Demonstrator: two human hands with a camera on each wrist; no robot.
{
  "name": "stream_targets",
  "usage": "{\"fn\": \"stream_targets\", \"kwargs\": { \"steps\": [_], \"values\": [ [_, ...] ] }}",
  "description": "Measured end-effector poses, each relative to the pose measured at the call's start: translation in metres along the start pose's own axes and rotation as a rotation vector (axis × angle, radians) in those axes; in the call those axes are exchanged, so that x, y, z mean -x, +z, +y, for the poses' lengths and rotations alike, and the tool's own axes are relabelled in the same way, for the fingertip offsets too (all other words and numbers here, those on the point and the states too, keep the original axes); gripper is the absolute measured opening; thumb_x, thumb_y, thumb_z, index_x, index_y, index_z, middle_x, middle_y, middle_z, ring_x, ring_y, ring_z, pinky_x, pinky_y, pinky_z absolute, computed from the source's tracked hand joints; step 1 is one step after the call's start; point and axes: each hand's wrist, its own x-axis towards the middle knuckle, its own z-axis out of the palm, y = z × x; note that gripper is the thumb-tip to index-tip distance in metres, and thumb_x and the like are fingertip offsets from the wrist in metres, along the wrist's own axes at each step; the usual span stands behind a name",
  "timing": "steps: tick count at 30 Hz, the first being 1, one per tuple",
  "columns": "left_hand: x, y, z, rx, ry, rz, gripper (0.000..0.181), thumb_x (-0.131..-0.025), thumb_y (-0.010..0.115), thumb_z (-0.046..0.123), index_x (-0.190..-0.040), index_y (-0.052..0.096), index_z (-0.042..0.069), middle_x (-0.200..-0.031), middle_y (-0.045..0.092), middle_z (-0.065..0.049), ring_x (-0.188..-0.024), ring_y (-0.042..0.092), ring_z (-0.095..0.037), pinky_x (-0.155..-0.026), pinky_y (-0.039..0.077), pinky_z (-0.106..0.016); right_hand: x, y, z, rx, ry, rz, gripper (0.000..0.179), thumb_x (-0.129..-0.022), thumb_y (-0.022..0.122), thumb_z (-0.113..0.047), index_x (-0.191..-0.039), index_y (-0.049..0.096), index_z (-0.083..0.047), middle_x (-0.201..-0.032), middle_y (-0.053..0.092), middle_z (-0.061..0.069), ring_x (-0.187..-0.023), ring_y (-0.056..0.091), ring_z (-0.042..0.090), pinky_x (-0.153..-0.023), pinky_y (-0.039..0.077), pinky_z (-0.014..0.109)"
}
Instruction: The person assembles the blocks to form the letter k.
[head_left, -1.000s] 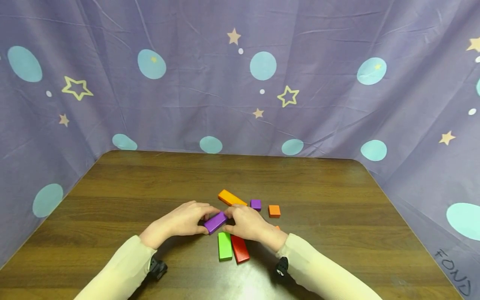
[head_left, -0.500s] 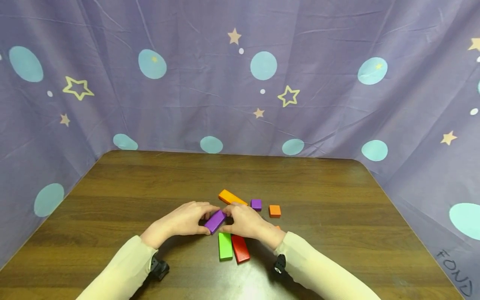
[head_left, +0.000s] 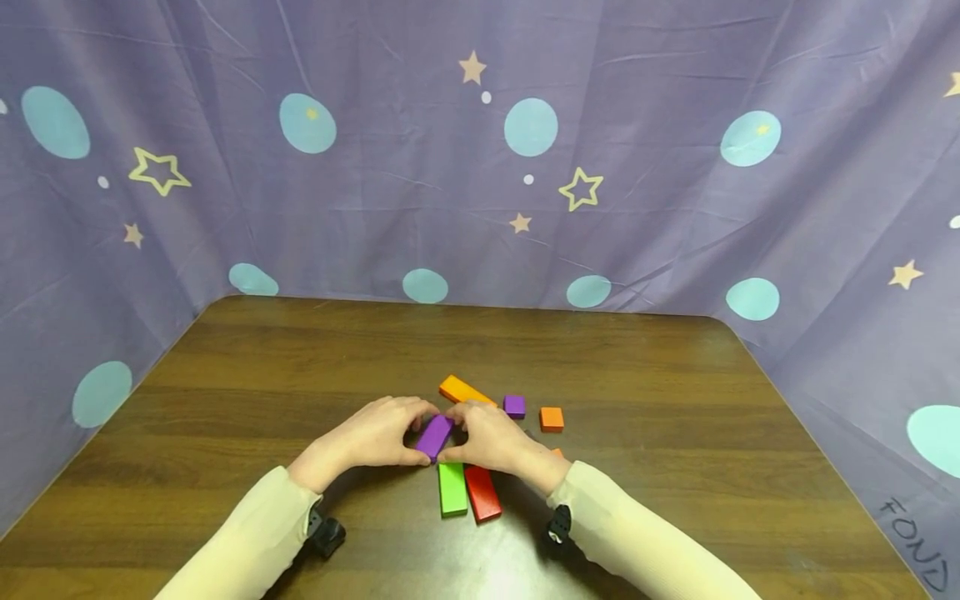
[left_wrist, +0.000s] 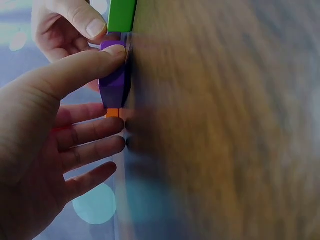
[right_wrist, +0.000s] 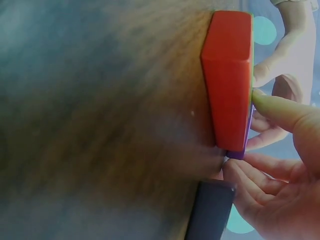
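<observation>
A purple rectangular block (head_left: 434, 438) lies slanted on the table between both hands. My left hand (head_left: 378, 433) holds it from the left; in the left wrist view its thumb presses the purple block (left_wrist: 112, 75) while the other fingers spread beyond it. From the right, my right hand (head_left: 491, 437) grips the same block, its index finger at the far end and thumb near the near end. Just nearer lie a green block (head_left: 452, 490) and a red block (head_left: 483, 493), side by side. The right wrist view has the red block (right_wrist: 227, 95) hiding most of the purple one.
Beyond the hands lie a long orange block (head_left: 465, 390), a purple cube (head_left: 514, 407) and an orange cube (head_left: 551, 419). A dark block (right_wrist: 210, 210) sits by the right fingers. Another orange piece (head_left: 557, 452) is mostly hidden behind the right wrist. A patterned curtain (head_left: 480, 167) borders the table.
The purple block has turned between the hands, its long side now pointing more away from me. Both hands have come slightly closer together. The other blocks keep their places.
</observation>
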Motion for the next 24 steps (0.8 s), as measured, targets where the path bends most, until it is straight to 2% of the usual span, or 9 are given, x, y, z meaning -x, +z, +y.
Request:
{"fn": "stream_targets", "kwargs": {
  "steps": [8, 13, 24],
  "values": [
    [-0.0039, 0.0027, 0.0025, -0.037, -0.02, 0.047, 0.055, -0.065, 0.075, 0.049, -0.104, 0.06, 0.014, -0.079, 0.054, 0.01, -0.07, 0.047, -0.005, -0.066, 0.042, -0.027, -0.0017, -0.0003, 0.0017, -0.023, 0.002, 0.007, 0.055, -0.07, 0.077, -0.036, -0.113, 0.061, -0.007, -0.1, 0.067, 0.003, -0.085, 0.061, 0.011, -0.073, 0.048, 0.022],
    [-0.0046, 0.0035, 0.0033, -0.047, -0.024, 0.05, 0.057, -0.064, 0.076, 0.049, -0.104, 0.059, 0.013, -0.079, 0.054, 0.009, -0.069, 0.046, -0.006, -0.066, 0.041, -0.029, -0.0024, -0.001, 0.0043, -0.03, -0.009, 0.017, 0.052, -0.07, 0.077, -0.032, -0.112, 0.062, -0.005, -0.098, 0.067, 0.004, -0.083, 0.063, 0.013, -0.07, 0.049, 0.023],
    [-0.0049, 0.0044, 0.0055, -0.079, -0.031, 0.085, 0.061, -0.06, 0.076, 0.055, -0.101, 0.06, 0.013, -0.08, 0.055, 0.008, -0.07, 0.048, -0.006, -0.066, 0.043, -0.029, -0.0025, -0.0016, 0.0056, -0.027, -0.014, 0.003, 0.058, -0.068, 0.078, -0.036, -0.115, 0.061, -0.007, -0.102, 0.067, 0.003, -0.086, 0.063, 0.012, -0.073, 0.048, 0.023]
  ]
}}
